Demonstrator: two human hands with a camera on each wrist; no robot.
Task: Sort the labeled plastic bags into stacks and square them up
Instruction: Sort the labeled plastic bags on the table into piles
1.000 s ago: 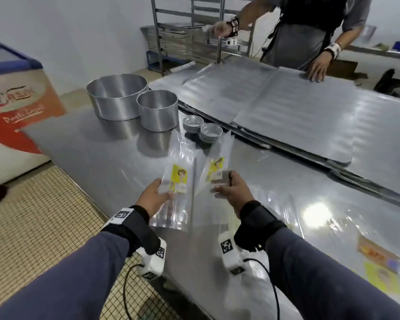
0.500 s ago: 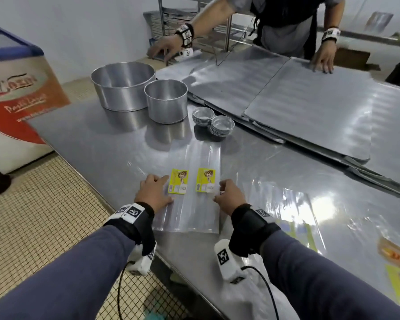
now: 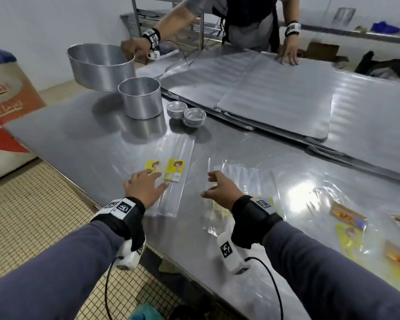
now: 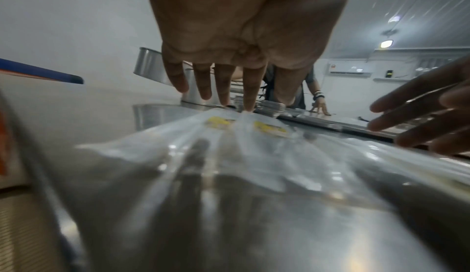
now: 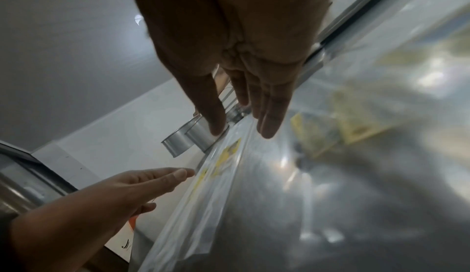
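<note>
Two clear plastic bags with yellow labels (image 3: 174,169) lie side by side on the steel table (image 3: 79,144). My left hand (image 3: 153,179) rests flat on the left bag, fingers straight, partly covering its label. In the left wrist view those fingers (image 4: 249,99) touch the plastic just before the two labels (image 4: 269,131). My right hand (image 3: 214,185) hovers open with spread fingers over a second loose pile of clear bags (image 3: 247,181) to the right, holding nothing. The right wrist view shows its straight fingers (image 5: 267,119) above the plastic.
More labeled bags (image 3: 349,215) lie scattered at the far right. A person across the table holds a large metal pan (image 3: 101,63) lifted off the table. A smaller pan (image 3: 140,98), two stacks of small bowls (image 3: 194,116) and big metal sheets (image 3: 275,88) lie beyond.
The two bags went from held up to lying flat. My right hand left them and moved right over the other pile. The other person lifted the large pan.
</note>
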